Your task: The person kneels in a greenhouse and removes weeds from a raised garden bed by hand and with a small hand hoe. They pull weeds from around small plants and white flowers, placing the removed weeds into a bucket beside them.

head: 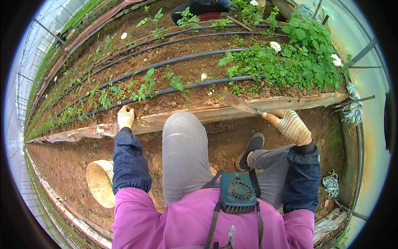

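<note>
My right hand [290,125], in a striped knit glove, grips the handle of a rusty flat-bladed hand tool, like a scraper [241,104]. Its blade points left, over the soil at the bed's plastic-covered edge [264,105]. My left hand [126,117], gloved too, is at the near edge of the raised bed, with its fingers bent at the soil; whether it pinches something is hidden. Beside it run a black drip hose [124,102] and small leafy rose plants [146,87]. Dense low green weeds [279,67] cover the bed's right part.
A pale bucket [101,183] lies tipped in the path on the left. Another person [199,9] is across the bed, with a wooden handle [239,23] nearby. Bundles of pale twine [353,110] hang by the greenhouse film at right; another [331,184] lies lower down.
</note>
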Demonstrator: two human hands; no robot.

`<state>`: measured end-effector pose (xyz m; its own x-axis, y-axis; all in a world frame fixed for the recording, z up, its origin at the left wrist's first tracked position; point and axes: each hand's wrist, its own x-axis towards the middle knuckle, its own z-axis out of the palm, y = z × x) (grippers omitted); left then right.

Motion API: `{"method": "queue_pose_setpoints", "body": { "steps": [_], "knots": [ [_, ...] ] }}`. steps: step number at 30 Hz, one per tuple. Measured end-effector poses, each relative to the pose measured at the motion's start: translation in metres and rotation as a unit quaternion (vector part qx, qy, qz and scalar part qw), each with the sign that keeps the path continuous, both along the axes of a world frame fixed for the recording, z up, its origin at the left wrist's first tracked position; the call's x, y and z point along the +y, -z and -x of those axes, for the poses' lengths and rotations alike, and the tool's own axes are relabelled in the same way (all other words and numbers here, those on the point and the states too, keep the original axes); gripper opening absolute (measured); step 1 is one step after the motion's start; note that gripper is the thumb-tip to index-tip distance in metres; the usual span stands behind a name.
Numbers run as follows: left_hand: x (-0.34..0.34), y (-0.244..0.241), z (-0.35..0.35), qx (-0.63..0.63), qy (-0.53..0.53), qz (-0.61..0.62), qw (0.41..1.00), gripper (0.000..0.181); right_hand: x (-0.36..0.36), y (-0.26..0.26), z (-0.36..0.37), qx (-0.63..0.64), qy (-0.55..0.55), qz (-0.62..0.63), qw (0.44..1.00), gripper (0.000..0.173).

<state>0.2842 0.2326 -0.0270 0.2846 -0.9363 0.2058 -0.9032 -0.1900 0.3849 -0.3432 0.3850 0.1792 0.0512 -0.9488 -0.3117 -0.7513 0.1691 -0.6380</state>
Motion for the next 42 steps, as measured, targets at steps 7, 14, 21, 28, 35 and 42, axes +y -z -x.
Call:
{"method": "queue_pose_setpoints", "body": {
  "steps": [7,14,21,28,35,42],
  "knots": [
    [0.009,-0.081,0.104,0.294,0.099,-0.104,0.945,0.013,-0.007,-0.005,0.050,0.005,0.102,0.008,0.995,0.040],
    [0.000,-0.148,0.269,0.268,0.369,-0.241,0.857,0.016,-0.012,0.011,0.061,0.037,0.024,0.085,0.995,0.042],
    [-0.051,-0.127,0.412,-0.014,0.418,-0.248,0.874,0.046,-0.014,0.013,0.070,0.042,0.080,0.023,0.996,0.051],
    [-0.047,-0.062,0.440,0.043,0.233,-0.087,0.968,0.054,-0.028,0.012,0.065,0.037,0.132,-0.011,0.990,0.056],
    [-0.077,-0.070,0.456,-0.056,0.215,-0.144,0.964,0.064,-0.054,0.024,0.069,0.052,0.106,0.080,0.990,0.051],
    [-0.073,-0.054,0.452,-0.018,0.225,-0.139,0.964,0.063,-0.074,0.034,0.079,0.071,0.080,0.096,0.990,0.051]
  ]
}}
